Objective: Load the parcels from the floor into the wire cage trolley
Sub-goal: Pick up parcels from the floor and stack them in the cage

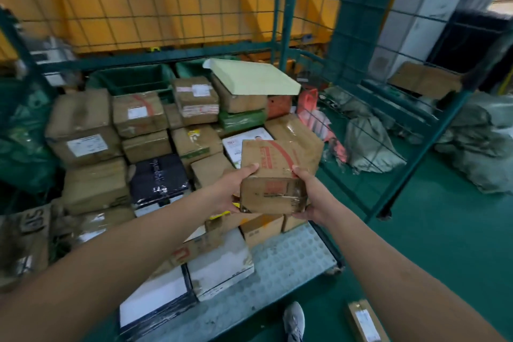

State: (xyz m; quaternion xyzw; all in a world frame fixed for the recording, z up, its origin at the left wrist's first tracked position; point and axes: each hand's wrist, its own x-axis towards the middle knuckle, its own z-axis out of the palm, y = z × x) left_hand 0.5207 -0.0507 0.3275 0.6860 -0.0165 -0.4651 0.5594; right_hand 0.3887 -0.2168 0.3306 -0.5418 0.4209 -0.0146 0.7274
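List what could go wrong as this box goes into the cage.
1. The cardboard box is pinched only at its near edges by the left hand and right hand, out over the load; it could slip and drop onto the parcels below.
2. The parcels in the wire cage trolley sit at uneven heights, and the pale green flat box overhangs its stack, so a nudge might tip it.
3. A long parcel lies on the floor near the shoe: a possible trip.

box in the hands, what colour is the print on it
Red print on a brown cardboard box, gripped by the left hand and right hand; head view.
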